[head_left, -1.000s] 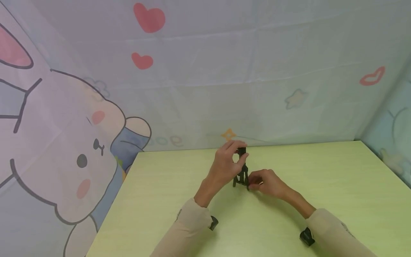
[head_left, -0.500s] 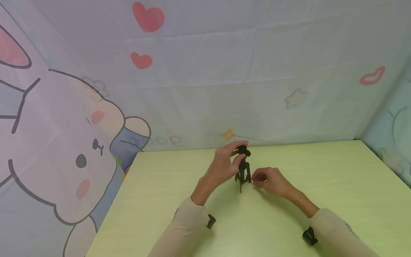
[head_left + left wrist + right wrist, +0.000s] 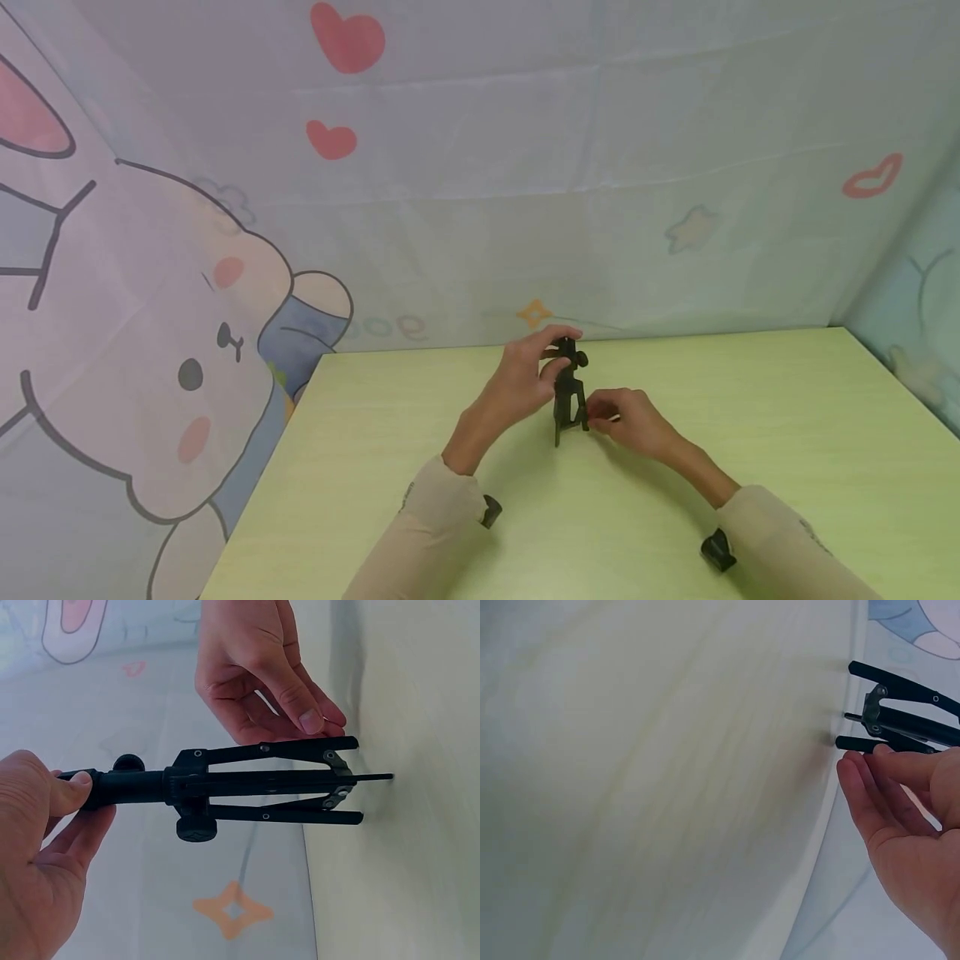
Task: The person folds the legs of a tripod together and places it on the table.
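A small black tripod (image 3: 567,400) stands upright over the table, its legs slightly spread and joined by hinged braces. My left hand (image 3: 517,375) grips the top of its column between thumb and fingers. Two round knobs (image 3: 196,828) stick out from the column in the left wrist view. Low on the right side, my right hand (image 3: 630,421) pinches one leg (image 3: 862,744) near its foot with thumb and fingertips. The leg ends and the thin centre rod (image 3: 375,777) are close over the tabletop.
The pale yellow-green table (image 3: 750,417) reaches back to a cloth backdrop (image 3: 480,250) printed with hearts and a large rabbit. A dark wrist-camera piece hangs under each beige sleeve (image 3: 442,508).
The tripod has turned about its upright axis in my left hand, bringing a knob out to the right. My right hand let go of a leg, moved slightly right, then took hold again.
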Motion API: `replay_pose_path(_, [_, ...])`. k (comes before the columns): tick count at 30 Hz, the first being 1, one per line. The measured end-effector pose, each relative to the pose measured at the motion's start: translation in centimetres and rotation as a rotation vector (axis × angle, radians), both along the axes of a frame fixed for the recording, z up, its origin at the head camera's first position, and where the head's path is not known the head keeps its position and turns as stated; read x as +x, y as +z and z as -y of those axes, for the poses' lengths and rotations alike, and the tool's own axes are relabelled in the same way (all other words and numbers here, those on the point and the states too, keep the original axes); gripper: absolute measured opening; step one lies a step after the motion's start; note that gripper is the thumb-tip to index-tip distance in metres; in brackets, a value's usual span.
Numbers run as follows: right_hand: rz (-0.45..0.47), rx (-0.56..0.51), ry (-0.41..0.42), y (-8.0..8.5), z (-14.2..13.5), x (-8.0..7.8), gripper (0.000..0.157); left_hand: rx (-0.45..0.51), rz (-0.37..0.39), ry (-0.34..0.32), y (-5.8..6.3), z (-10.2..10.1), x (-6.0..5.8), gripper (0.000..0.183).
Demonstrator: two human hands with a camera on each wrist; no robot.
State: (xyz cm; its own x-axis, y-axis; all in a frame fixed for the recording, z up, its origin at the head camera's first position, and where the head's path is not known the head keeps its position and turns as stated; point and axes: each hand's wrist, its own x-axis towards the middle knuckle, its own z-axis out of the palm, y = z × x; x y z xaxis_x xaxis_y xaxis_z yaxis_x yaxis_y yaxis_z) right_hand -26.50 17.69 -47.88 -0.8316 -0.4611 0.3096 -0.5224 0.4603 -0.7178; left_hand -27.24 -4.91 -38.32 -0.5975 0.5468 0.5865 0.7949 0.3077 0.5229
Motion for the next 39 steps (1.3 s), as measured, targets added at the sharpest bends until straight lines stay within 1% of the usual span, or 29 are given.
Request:
replay_pose_path(3, [-0.004, 0.004, -0.002, 0.0, 0.0, -0.1, 0.011, 0.03, 0.04, -0.032, -0.1, 0.0, -0.1, 0.041])
replay_pose_path(6, [-0.011, 0.007, 0.0, 0.1, 0.1, -0.1, 0.014, 0.055, 0.056, -0.049, -0.1, 0.0, -0.1, 0.041])
replay_pose_path(12, [-0.029, -0.007, 0.025, 0.2, 0.3, -0.1, 0.017, 0.065, 0.063, -0.051, 0.0, 0.0, 0.0, 0.039])
replay_pose_path(15, [-0.031, -0.005, 0.026, 0.2, 0.4, -0.2, 0.018, 0.067, 0.07, -0.054, 0.1, 0.0, 0.0, 0.039])
replay_pose_path(18, [-0.026, 0.001, 0.02, 0.1, 0.3, -0.3, 0.017, 0.069, 0.076, -0.058, 0.1, 0.0, 0.0, 0.039])
replay_pose_path(21, [-0.006, 0.002, 0.02, 0.0, 0.3, -0.4, 0.016, 0.071, 0.065, -0.06, 0.0, 0.0, -0.1, 0.04])
replay_pose_path(26, [0.01, -0.004, 0.036, -0.3, 0.3, -0.4, 0.013, 0.096, 0.001, -0.026, -0.5, -0.1, -0.1, 0.035])
replay_pose_path(30, [0.003, -0.001, 0.053, -0.5, 0.5, -0.5, 0.011, 0.139, -0.06, 0.052, -0.9, -0.3, 0.0, 0.025])
replay_pose_path(33, [0.008, 0.004, 0.065, -0.5, 0.6, -0.5, 0.01, 0.159, -0.084, 0.098, -1.0, -0.5, 0.1, 0.021])
replay_pose_path(35, [0.015, 0.009, 0.069, -0.5, 0.7, -0.4, 0.01, 0.162, -0.09, 0.107, -1.0, -0.5, 0.1, 0.021])
replay_pose_path(39, [0.026, 0.019, 0.068, -0.5, 0.6, -0.2, 0.008, 0.155, -0.101, 0.095, -0.9, -0.5, 0.1, 0.022])
